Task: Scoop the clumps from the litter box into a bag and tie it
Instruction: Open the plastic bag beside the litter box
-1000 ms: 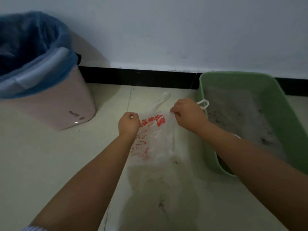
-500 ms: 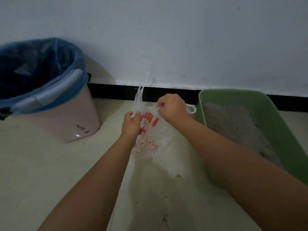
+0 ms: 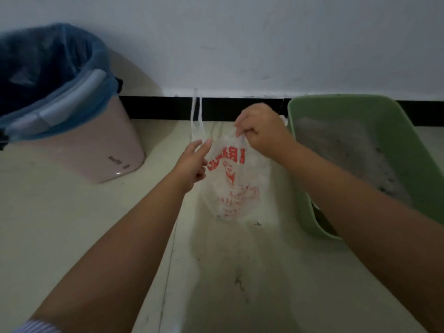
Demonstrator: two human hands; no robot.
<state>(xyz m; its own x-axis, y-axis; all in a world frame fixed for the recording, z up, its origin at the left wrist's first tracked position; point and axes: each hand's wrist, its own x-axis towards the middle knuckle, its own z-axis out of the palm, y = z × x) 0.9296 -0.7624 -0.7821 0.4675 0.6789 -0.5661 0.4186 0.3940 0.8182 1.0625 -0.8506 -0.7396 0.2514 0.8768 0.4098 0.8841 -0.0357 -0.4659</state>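
A thin white plastic bag (image 3: pixel 236 188) with red print hangs upright in the middle, its bottom near the floor. My right hand (image 3: pixel 260 131) pinches the right side of the bag's mouth. My left hand (image 3: pixel 194 162) sits at the left side of the mouth, thumb and fingers loosely on the plastic just below a long handle loop (image 3: pixel 195 114) that sticks up. The green litter box (image 3: pixel 394 131) with grey litter stands to the right, close to my right forearm. No scoop is visible.
A pink waste bin (image 3: pixel 105 140) lined with a blue bag stands at the left against the white wall. A black skirting board (image 3: pixel 168 108) runs along the back. The pale tiled floor (image 3: pixel 60 224) shows dark smudges below the bag.
The bag has been lifted from lying on the floor and now hangs upright. My hands have spread apart at its mouth, and my left hand's grip has loosened. The view has tilted up.
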